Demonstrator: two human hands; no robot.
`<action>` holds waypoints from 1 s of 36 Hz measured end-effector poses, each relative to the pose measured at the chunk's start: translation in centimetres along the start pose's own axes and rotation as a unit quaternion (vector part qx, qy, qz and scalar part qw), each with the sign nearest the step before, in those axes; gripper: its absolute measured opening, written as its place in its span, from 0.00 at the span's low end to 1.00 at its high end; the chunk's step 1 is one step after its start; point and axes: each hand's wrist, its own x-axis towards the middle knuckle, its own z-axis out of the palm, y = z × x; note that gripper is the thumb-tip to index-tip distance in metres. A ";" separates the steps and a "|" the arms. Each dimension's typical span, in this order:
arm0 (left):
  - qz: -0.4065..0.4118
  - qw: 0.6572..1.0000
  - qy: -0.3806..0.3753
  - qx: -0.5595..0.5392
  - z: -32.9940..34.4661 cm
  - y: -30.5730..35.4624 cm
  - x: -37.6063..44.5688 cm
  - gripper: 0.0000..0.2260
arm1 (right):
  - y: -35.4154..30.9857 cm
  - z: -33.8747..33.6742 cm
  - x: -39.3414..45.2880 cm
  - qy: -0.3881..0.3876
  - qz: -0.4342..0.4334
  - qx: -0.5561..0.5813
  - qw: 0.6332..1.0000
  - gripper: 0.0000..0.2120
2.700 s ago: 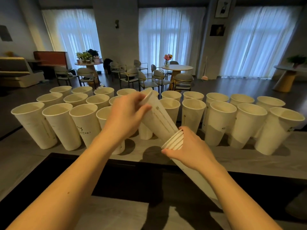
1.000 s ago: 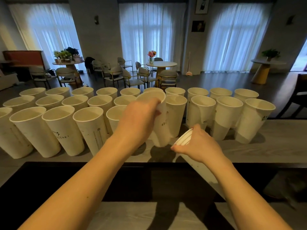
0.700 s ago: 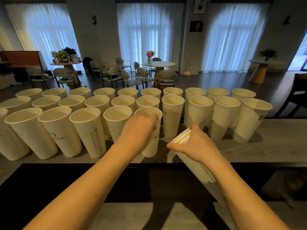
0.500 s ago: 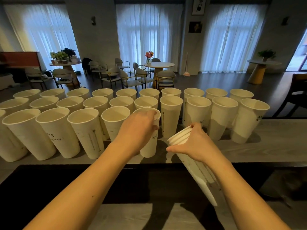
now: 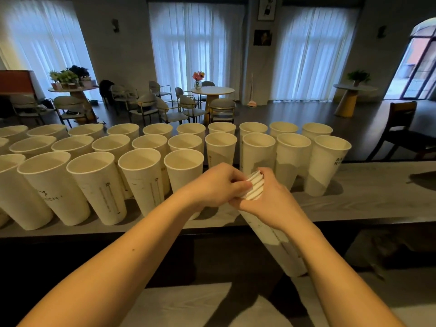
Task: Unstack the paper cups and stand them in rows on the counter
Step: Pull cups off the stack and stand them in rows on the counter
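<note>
A short stack of nested white paper cups (image 5: 271, 234) slants toward me over the counter's near edge. My right hand (image 5: 271, 201) grips it just below its rims (image 5: 256, 187). My left hand (image 5: 219, 182) has its fingers curled onto those rims, pinching the top cup. Several white cups stand upright in three rows on the grey counter (image 5: 368, 192). The front row ends with the cup (image 5: 184, 171) just left of my hands. The stack's mouth is hidden behind my fingers.
The front row has bare counter to the right of its last cup, in front of the taller cups (image 5: 328, 161) at the right end. A dark ledge (image 5: 118, 256) runs below the counter. Beyond are café tables, chairs and curtained windows.
My left hand set a cup upright at the end of the front row, let it go and moved right onto the stack's rims. My right hand kept its hold on the stack.
</note>
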 end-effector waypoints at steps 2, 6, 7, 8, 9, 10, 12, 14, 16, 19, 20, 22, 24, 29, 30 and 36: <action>0.000 1.000 0.002 0.004 0.2 0.2 0.0 0.08 | 0.2 -0.2 -0.3 -0.005 -0.002 0.004 1.000 0.46; -0.016 0.999 0.051 -0.011 -0.1 0.1 0.5 0.01 | 0.7 -0.5 -0.4 -0.015 0.000 -0.023 1.000 0.43; -0.014 0.997 0.071 -0.016 -0.4 0.2 0.5 0.03 | 0.9 -0.7 -0.4 -0.015 0.004 -0.031 0.999 0.42; -0.004 0.995 0.098 -0.014 -0.7 0.4 0.5 0.05 | 1.1 -0.9 -0.4 -0.012 0.009 -0.037 0.999 0.40; 0.018 0.991 0.134 -0.002 -1.1 0.6 0.5 0.07 | 1.3 -1.2 -0.4 -0.008 0.015 -0.042 0.999 0.40; 0.047 0.983 0.178 0.021 -1.6 0.9 0.4 0.07 | 1.5 -1.5 -0.4 -0.003 0.023 -0.048 0.999 0.40; 0.099 0.954 0.263 0.104 -2.2 1.7 0.0 0.04 | 1.9 -2.0 -0.4 0.009 0.053 -0.072 0.996 0.42; 0.120 0.927 0.302 0.187 -2.3 2.1 0.1 0.04 | 2.3 -2.3 -0.2 0.026 0.091 -0.086 0.992 0.45; 0.112 0.912 0.287 0.270 -1.7 1.9 0.8 0.05 | 2.5 -2.2 -0.1 0.042 0.111 -0.078 0.990 0.45; 0.077 0.908 0.208 0.356 -0.3 0.6 2.4 0.11 | 2.4 -1.9 0.0 0.054 0.122 -0.068 0.989 0.46; 0.066 0.906 0.186 0.373 0.0 0.1 2.8 0.11 | 2.3 -1.7 0.0 0.057 0.122 -0.064 0.989 0.47; 0.046 0.909 0.159 0.382 0.4 -0.8 3.4 0.11 | 2.3 -1.4 0.0 0.061 0.119 -0.056 0.989 0.48; 0.039 0.912 0.156 0.377 0.4 -1.3 3.7 0.12 | 2.2 -1.3 -0.1 0.060 0.116 -0.054 0.990 0.48; 0.041 0.920 0.155 0.359 -0.1 -1.6 3.9 0.12 | 2.2 -1.2 -0.2 0.061 0.109 -0.049 0.991 0.48; 0.042 0.921 0.152 0.356 -0.1 -1.6 4.0 0.11 | 2.2 -1.2 -0.2 0.061 0.108 -0.048 0.991 0.48; 0.044 0.923 0.146 0.353 -0.3 -1.4 4.0 0.10 | 2.1 -1.6 -0.4 0.072 0.099 -0.039 0.992 0.50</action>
